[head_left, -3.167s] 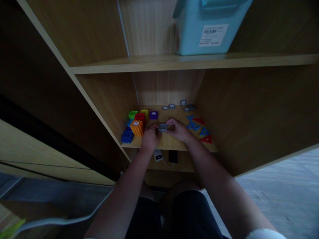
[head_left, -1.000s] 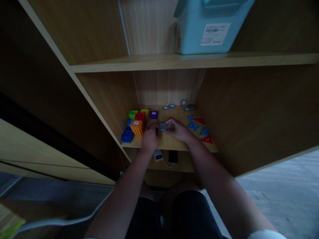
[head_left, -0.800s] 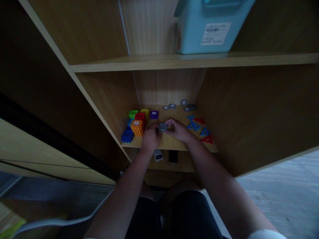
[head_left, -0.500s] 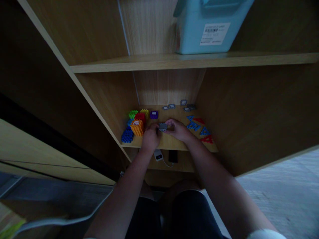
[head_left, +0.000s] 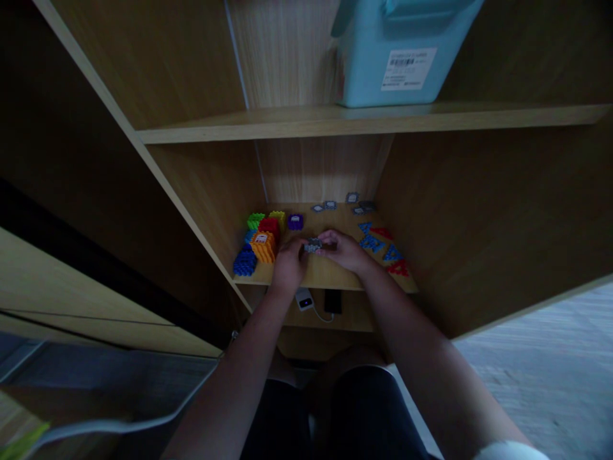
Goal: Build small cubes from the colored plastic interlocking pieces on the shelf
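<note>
Both my hands reach into a low wooden shelf compartment [head_left: 330, 275]. My left hand [head_left: 288, 263] and my right hand [head_left: 343, 250] are closed together on a small grey toothed piece [head_left: 313, 245], held just above the shelf board. Left of my left hand stands a cluster of coloured cubes: orange [head_left: 263, 246], blue [head_left: 244, 262], red [head_left: 270, 225], green [head_left: 255, 220], yellow [head_left: 278, 216] and purple [head_left: 295, 221]. Flat blue and red triangular pieces [head_left: 378, 243] lie to the right of my right hand. Several loose grey pieces [head_left: 345, 205] lie at the back.
A light-blue plastic box [head_left: 400, 51] with a barcode label sits on the shelf above. Below the compartment's front edge are a small white device [head_left: 304, 299] with a cable and a dark one [head_left: 332, 301]. My knees are underneath. Grey floor is at the right.
The grey piece between my fingers has tilted slightly and looks thinner. My hands stay in the same place.
</note>
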`<move>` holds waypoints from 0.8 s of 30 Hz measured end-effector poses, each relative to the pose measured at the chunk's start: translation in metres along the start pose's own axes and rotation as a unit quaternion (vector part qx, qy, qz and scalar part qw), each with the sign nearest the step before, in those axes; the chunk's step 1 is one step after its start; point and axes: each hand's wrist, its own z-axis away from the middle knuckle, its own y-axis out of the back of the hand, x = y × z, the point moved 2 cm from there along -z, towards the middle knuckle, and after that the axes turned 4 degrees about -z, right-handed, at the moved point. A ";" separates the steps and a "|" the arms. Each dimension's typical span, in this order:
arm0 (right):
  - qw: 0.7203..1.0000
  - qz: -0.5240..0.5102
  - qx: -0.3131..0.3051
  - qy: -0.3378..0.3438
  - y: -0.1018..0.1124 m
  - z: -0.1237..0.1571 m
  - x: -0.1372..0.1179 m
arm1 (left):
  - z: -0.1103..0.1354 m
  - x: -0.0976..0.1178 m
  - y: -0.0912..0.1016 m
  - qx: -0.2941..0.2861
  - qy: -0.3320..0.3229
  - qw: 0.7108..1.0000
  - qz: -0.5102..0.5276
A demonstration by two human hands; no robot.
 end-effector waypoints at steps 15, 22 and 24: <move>0.998 0.061 -0.003 0.031 0.000 0.004 -0.010 | -0.001 -0.005 -0.006 0.015 0.005 1.000 -0.013; 0.991 0.115 0.011 0.063 0.001 0.003 -0.008 | -0.001 -0.006 -0.005 0.017 -0.002 1.000 -0.007; 0.990 0.123 0.016 0.074 0.001 0.003 -0.011 | -0.001 -0.006 -0.005 0.016 0.000 1.000 -0.004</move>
